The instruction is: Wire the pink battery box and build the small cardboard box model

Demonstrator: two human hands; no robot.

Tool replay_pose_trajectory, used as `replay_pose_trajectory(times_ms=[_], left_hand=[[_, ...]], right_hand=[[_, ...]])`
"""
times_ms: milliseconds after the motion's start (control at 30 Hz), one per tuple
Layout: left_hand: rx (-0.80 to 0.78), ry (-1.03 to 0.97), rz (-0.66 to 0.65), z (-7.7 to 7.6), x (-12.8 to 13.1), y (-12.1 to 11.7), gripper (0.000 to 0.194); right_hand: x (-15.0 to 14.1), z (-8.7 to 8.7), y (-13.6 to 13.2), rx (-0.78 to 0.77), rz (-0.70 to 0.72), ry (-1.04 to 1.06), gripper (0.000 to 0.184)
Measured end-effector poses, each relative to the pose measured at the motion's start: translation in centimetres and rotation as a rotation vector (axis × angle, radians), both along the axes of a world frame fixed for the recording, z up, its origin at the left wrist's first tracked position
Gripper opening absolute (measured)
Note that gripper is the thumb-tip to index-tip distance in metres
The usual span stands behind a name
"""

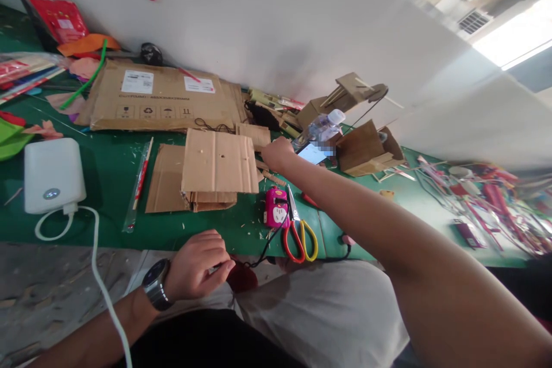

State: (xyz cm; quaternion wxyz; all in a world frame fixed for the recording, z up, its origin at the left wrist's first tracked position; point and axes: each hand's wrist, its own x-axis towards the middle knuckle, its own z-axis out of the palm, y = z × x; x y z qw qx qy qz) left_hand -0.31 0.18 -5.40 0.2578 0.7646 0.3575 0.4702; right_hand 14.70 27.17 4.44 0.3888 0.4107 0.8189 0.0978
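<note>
My right hand [278, 154] reaches across to the cardboard scraps [269, 175] at the back of the bench. Its fingers curl down out of sight, so whatever they grip is hidden. A phone [314, 153] with a lit screen and a clear plastic bottle [319, 126] are just right of it. My left hand [200, 264], wearing a wristwatch, hovers over my lap with loosely curled fingers and no object visible in them. Beyond it stands a folded cardboard piece [219, 161] with small holes. Scissors [299, 238] with red and yellow handles lie by a pink power socket [276, 207].
At left, a white power bank [55, 175] has a cable running over my left forearm. A flattened carton [159, 103] leans at the wall. An open cardboard box [366, 149] and a cardboard-and-stick model [349, 92] stand right. Colourful clutter [487, 195] covers the far right.
</note>
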Motion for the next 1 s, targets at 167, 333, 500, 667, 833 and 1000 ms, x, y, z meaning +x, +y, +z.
replay_pose_trajectory(times_ms=[167,333,500,667,833,1000], left_hand=[[-0.002,0.016,0.004,0.2,0.1,0.2,0.022],[-0.016,-0.009,0.006,0.4,-0.1,0.3,0.019],[-0.025,-0.111,0.098,0.9,-0.2,0.0,0.02],[-0.025,-0.245,0.033,3.5,2.1,0.5,0.021],[-0.103,-0.408,-0.211,6.6,6.8,2.8,0.032],[-0.217,-0.258,-0.423,7.9,9.4,5.6,0.043]], right_hand=[[-0.3,0.5,-0.8,-0.008,0.001,0.041,0.022],[0.6,3.9,-2.7,0.006,0.019,0.154,0.021],[5.9,8.6,-7.3,-0.036,0.054,0.654,0.017],[12.3,7.9,-11.7,-0.183,-0.075,1.027,0.016],[15.4,4.1,-13.7,-0.171,-0.121,1.309,0.015],[16.1,2.9,-14.8,-0.081,0.005,1.524,0.011]])
